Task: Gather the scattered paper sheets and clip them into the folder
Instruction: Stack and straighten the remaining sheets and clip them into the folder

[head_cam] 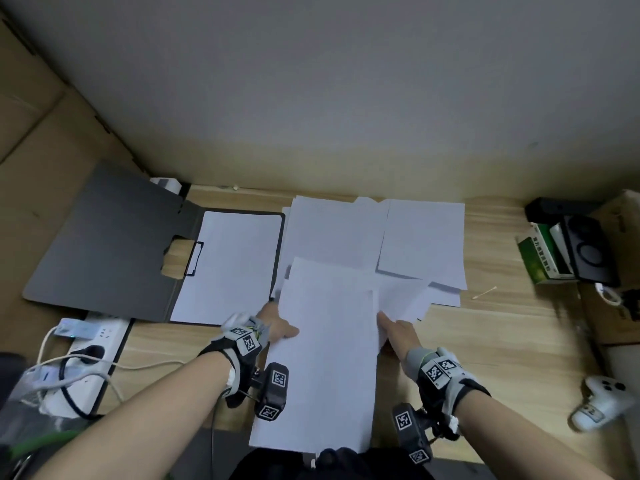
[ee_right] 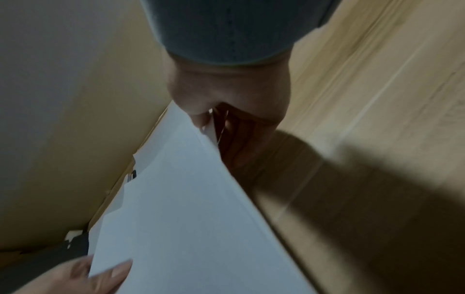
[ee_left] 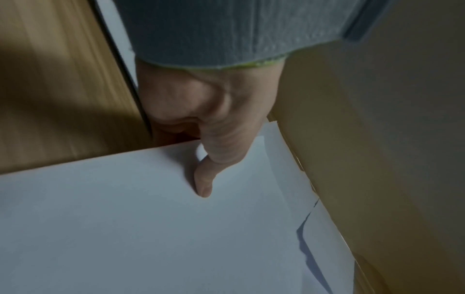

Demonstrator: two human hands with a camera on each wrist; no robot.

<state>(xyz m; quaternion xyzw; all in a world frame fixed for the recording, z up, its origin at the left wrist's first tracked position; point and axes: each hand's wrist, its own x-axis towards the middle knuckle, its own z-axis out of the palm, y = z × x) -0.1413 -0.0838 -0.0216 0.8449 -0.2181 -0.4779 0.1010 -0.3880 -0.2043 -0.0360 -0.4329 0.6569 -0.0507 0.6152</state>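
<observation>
Where both hands pinch, sheets (head_cam: 325, 358) between grips.

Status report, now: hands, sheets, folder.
Left hand and right hand both grip the sheets. More paper still scattered. Folder open at left, path clear.

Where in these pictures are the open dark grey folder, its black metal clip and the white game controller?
Open dark grey folder (head_cam: 104, 244): head view, on its bare left cover.
Black metal clip (head_cam: 194, 258): head view, on its wire frame.
White game controller (head_cam: 601, 401): head view, on its body.
</observation>
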